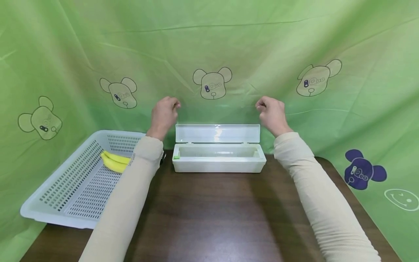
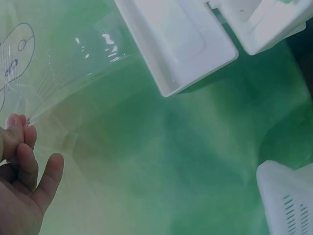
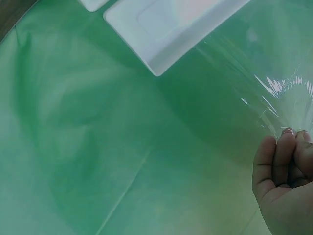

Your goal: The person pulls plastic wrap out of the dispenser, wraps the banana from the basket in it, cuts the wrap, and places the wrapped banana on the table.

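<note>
A clear plastic film (image 2: 110, 46) (image 3: 279, 90) stretches between the two raised hands, above and behind a white box (image 1: 218, 166) whose lid (image 1: 217, 133) stands up. In the head view the left hand (image 1: 164, 113) is at the box's upper left and the right hand (image 1: 272, 113) at its upper right. Seen from the left wrist, the left hand (image 2: 24, 181) pinches a gathered corner of film between thumb and finger, other fingers loosely bent. The right wrist view shows the right hand (image 3: 288, 181) pinching the film too, its creases spreading from the fingertips.
On the left, a pale perforated basket (image 1: 52, 182) holds yellow bananas (image 1: 116, 162), partly behind the left sleeve. A small dark object is next to that sleeve's cuff. The brown table (image 1: 209, 218) is backed by a green curtain (image 1: 209, 40) with printed bear heads.
</note>
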`<control>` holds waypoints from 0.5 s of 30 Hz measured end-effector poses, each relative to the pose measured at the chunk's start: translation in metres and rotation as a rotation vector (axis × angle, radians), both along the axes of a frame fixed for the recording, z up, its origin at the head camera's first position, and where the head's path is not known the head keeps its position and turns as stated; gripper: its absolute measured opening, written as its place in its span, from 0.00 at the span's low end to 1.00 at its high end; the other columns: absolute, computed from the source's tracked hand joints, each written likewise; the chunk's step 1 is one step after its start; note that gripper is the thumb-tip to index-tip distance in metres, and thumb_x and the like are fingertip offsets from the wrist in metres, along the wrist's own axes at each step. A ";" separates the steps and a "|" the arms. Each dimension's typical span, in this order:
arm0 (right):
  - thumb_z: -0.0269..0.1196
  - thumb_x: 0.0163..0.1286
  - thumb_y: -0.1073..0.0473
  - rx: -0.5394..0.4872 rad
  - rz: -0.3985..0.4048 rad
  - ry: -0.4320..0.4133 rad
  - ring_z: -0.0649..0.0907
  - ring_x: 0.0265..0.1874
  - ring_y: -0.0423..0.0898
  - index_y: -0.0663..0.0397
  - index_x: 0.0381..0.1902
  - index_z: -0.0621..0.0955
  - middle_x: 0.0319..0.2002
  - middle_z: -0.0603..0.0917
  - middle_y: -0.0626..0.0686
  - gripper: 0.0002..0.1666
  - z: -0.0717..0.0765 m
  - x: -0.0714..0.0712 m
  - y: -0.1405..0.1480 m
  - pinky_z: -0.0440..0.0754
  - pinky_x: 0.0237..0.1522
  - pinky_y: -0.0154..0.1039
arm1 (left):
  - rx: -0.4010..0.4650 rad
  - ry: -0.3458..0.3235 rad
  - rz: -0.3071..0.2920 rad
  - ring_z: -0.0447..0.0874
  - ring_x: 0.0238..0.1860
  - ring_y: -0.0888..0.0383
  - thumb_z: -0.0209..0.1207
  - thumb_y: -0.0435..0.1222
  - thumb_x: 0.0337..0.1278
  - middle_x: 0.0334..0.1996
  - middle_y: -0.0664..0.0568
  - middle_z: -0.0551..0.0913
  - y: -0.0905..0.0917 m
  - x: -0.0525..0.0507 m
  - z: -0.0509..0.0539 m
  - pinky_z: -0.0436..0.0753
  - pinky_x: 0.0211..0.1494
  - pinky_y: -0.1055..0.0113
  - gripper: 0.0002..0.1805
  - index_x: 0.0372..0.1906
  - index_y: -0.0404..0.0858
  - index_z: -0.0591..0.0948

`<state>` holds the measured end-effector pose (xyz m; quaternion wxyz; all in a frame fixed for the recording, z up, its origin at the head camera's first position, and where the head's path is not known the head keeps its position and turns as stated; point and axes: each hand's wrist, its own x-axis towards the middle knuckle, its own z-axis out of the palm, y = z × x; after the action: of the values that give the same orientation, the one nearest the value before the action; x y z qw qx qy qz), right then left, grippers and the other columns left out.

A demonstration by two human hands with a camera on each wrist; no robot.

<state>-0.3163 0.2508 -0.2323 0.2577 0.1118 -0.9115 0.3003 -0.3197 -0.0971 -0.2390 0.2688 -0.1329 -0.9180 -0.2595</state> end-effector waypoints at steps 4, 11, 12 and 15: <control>0.57 0.70 0.77 0.008 0.001 0.013 0.82 0.43 0.62 0.69 0.40 0.81 0.41 0.85 0.67 0.07 0.006 -0.001 -0.001 0.78 0.53 0.55 | -0.005 0.002 0.004 0.83 0.47 0.45 0.60 0.33 0.70 0.43 0.43 0.85 -0.002 -0.002 0.005 0.82 0.49 0.53 0.08 0.44 0.33 0.86; 0.56 0.69 0.78 0.030 -0.004 0.048 0.82 0.43 0.63 0.69 0.39 0.81 0.41 0.85 0.67 0.08 0.020 -0.002 -0.001 0.74 0.57 0.57 | 0.017 0.038 -0.004 0.84 0.45 0.46 0.61 0.31 0.69 0.42 0.42 0.85 -0.003 -0.004 0.017 0.83 0.48 0.54 0.07 0.43 0.32 0.86; 0.56 0.69 0.78 0.033 -0.006 0.047 0.81 0.44 0.63 0.69 0.39 0.81 0.41 0.85 0.67 0.08 0.023 -0.002 -0.001 0.74 0.58 0.57 | 0.026 0.040 -0.007 0.84 0.45 0.46 0.61 0.31 0.69 0.42 0.42 0.85 -0.003 -0.004 0.019 0.83 0.48 0.55 0.07 0.44 0.32 0.86; 0.55 0.68 0.78 0.047 -0.008 0.046 0.81 0.45 0.64 0.69 0.40 0.81 0.42 0.85 0.67 0.08 0.030 -0.001 -0.001 0.71 0.61 0.57 | 0.045 0.046 -0.009 0.84 0.44 0.47 0.60 0.29 0.69 0.42 0.42 0.85 -0.003 -0.003 0.025 0.83 0.47 0.55 0.06 0.43 0.32 0.86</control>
<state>-0.3176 0.2500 -0.2021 0.2770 0.1209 -0.9127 0.2751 -0.3229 -0.1002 -0.2141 0.2918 -0.1368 -0.9049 -0.2781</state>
